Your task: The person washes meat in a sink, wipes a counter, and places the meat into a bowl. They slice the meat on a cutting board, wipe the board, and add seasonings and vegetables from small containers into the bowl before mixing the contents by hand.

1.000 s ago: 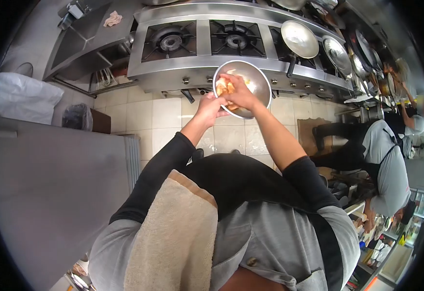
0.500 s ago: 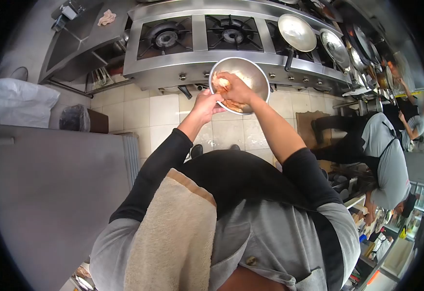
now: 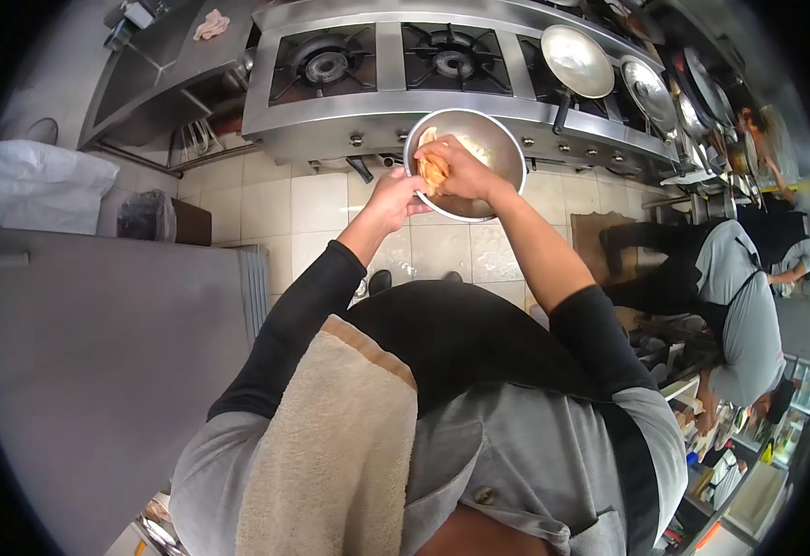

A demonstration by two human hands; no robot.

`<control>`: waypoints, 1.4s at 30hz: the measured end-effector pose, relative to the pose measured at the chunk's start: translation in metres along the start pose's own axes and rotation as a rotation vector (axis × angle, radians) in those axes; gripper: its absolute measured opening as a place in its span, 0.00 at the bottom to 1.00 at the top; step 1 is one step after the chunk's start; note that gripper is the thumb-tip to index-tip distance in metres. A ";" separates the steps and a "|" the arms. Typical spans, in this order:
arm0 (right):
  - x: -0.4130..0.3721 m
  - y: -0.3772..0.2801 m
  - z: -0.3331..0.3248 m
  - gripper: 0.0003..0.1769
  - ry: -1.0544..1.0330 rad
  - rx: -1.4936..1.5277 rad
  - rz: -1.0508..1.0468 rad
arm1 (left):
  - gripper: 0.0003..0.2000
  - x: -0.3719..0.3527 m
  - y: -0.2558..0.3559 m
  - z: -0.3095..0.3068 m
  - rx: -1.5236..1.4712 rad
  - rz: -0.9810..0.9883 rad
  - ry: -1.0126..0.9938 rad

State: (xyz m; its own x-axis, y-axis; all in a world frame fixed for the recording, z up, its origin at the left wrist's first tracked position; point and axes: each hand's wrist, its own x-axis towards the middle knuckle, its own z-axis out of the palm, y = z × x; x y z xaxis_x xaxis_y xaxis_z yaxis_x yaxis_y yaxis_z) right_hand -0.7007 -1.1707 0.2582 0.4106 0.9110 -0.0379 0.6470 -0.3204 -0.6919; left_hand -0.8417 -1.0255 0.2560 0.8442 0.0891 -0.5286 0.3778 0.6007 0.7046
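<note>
Round stainless-steel bowl (image 3: 499, 139) clamped at its near rim by the closed left hand (image 3: 391, 199); just beyond that grip, inside it, the right hand (image 3: 465, 173) curls tight around pale orange food pieces (image 3: 433, 169), judged soft, light and slippery, best cupped from below.

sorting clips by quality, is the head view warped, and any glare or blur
Head view: heavy fisheye, the stove front bows, black corners; glare on the steel bowl and pan lids; right hand gripping the food fairly sharp, people at the right edge blurred.
</note>
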 end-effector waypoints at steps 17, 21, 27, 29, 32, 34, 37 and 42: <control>0.000 0.005 0.000 0.37 0.221 -0.283 -0.032 | 0.16 0.003 -0.006 0.000 0.012 0.050 0.046; 0.013 0.028 -0.014 0.37 0.083 -0.094 0.436 | 0.16 0.009 -0.016 -0.014 0.017 0.051 0.146; -0.001 -0.034 -0.055 0.44 -0.014 0.080 0.638 | 0.16 -0.004 -0.001 -0.022 0.008 0.029 0.122; -0.010 -0.020 -0.022 0.42 0.118 -0.338 0.007 | 0.16 -0.010 0.002 -0.014 0.038 0.012 0.095; -0.004 0.005 0.004 0.37 0.227 -0.272 -0.182 | 0.17 -0.007 -0.009 0.005 0.087 0.013 0.036; 0.003 0.014 -0.008 0.31 0.110 -0.155 0.134 | 0.16 -0.002 -0.018 0.007 0.111 -0.018 0.068; -0.007 0.016 -0.035 0.29 0.113 -0.093 0.303 | 0.16 0.000 -0.015 0.007 0.081 0.011 0.040; -0.064 -0.016 -0.070 0.44 0.129 -0.293 0.194 | 0.17 0.004 0.002 0.014 0.091 0.039 -0.015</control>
State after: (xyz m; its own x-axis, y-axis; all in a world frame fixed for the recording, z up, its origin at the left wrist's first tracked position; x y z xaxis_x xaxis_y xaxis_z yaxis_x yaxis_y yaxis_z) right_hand -0.6923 -1.2419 0.3219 0.6087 0.7922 -0.0440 0.6981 -0.5611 -0.4448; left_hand -0.8325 -1.0350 0.2625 0.8644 0.0990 -0.4930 0.3764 0.5225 0.7650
